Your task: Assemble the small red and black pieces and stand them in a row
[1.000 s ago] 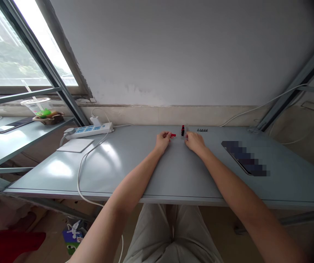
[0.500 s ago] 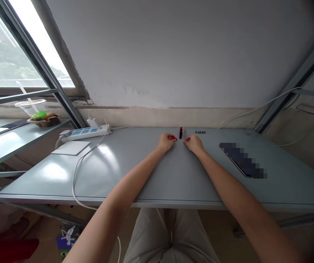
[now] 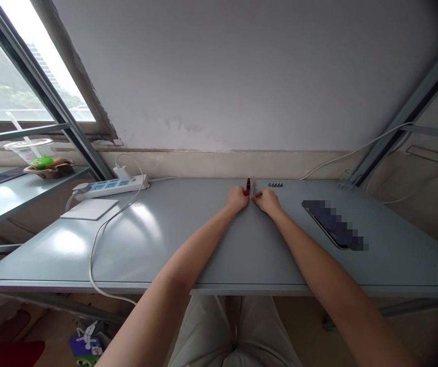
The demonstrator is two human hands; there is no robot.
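My left hand [image 3: 237, 199] is closed, its fingertips right beside a small red-and-black object [image 3: 248, 185] on the desk. A bit of red shows at those fingers; where it ends and the object behind begins is hard to see. Just to the right of that object is a small clear, see-through item [image 3: 253, 183]. My right hand [image 3: 267, 201] has its thumb and fingers pinched together close in front of the clear item, and whatever they hold is too small to make out. Several small dark pieces [image 3: 275, 185] lie in a row beyond the right hand.
On the grey desk [image 3: 173, 250], a phone [image 3: 331, 224] lies to the right. A white power strip [image 3: 111, 186], a flat white square [image 3: 89, 209] and a loose white cable [image 3: 95, 244] are at the left. A plastic cup [image 3: 37, 153] stands on the neighbouring desk.
My left hand has moved right, bringing its red piece up against the red-and-black object. My right hand has hardly moved. The whole view has shifted slightly.
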